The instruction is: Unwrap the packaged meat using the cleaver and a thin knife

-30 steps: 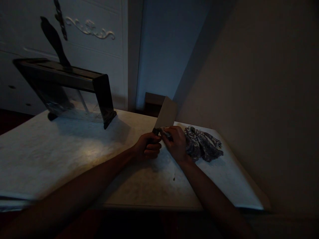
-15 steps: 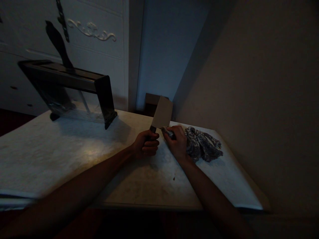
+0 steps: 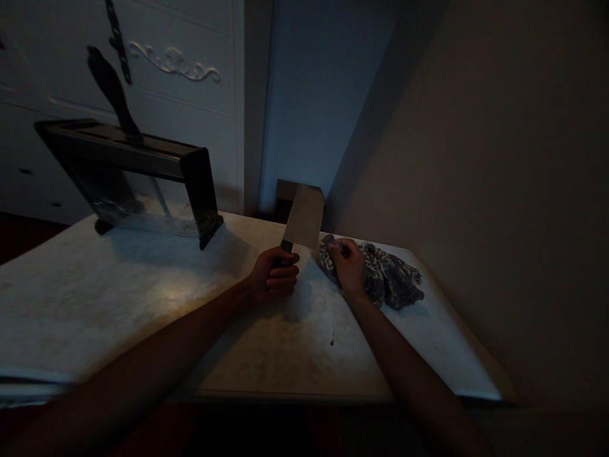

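Observation:
My left hand (image 3: 275, 274) is closed round the dark handle of a cleaver (image 3: 304, 217), holding its broad blade upright above the white table (image 3: 143, 298). My right hand (image 3: 349, 265) rests just right of the blade on a crumpled patterned cloth (image 3: 387, 278), fingers curled into the cloth's near end. The cloth lies on the table near the right wall.
A dark knife block (image 3: 128, 171) with a clear front stands at the table's back left, one black knife handle (image 3: 110, 86) sticking up from it. A white cabinet (image 3: 166, 63) is behind it. A plain wall runs along the right. A small box (image 3: 288, 190) sits behind the table.
My right hand has come off the blade near the handle and dropped onto the cloth. The cleaver has shifted slightly left and stands more upright.

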Demonstrator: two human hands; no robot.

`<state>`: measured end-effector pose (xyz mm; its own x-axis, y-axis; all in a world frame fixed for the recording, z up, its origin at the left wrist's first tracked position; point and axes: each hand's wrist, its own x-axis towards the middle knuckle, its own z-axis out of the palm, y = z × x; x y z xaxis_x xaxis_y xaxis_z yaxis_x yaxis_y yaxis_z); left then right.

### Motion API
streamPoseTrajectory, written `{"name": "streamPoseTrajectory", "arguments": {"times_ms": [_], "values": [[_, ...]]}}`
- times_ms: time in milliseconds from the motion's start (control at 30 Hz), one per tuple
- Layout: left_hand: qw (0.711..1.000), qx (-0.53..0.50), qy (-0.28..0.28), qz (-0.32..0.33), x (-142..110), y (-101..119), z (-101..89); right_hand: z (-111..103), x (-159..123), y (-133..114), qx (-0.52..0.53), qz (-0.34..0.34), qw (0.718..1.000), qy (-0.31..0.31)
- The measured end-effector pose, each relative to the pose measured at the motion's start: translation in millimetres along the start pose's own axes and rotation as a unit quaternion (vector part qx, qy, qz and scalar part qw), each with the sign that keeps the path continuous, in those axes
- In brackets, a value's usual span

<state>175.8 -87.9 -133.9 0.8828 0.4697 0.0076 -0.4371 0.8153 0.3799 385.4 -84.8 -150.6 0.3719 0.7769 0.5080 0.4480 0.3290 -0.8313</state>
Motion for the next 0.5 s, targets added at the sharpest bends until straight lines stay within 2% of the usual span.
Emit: {"name": "streamPoseTrajectory", "arguments": {"times_ms": [100, 267, 500], "values": [[1.0, 0.002, 0.005, -0.004, 0.2, 0.2, -0.7, -0.8, 3.1, 2.1, 0.108, 0.053, 0.993, 0.005], [0.999, 0.023, 0.007, -0.022, -0.1, 2.4, -1.5, -0.4, 3.9, 0.1, 0.252, 0.142, 0.957, -0.002], [0.995, 0.071, -0.002, -0.065, 0.6, 1.9, -3.4, -2.1, 1.0, -11.8, 0.331, 0.217, 0.913, -0.097]]}}
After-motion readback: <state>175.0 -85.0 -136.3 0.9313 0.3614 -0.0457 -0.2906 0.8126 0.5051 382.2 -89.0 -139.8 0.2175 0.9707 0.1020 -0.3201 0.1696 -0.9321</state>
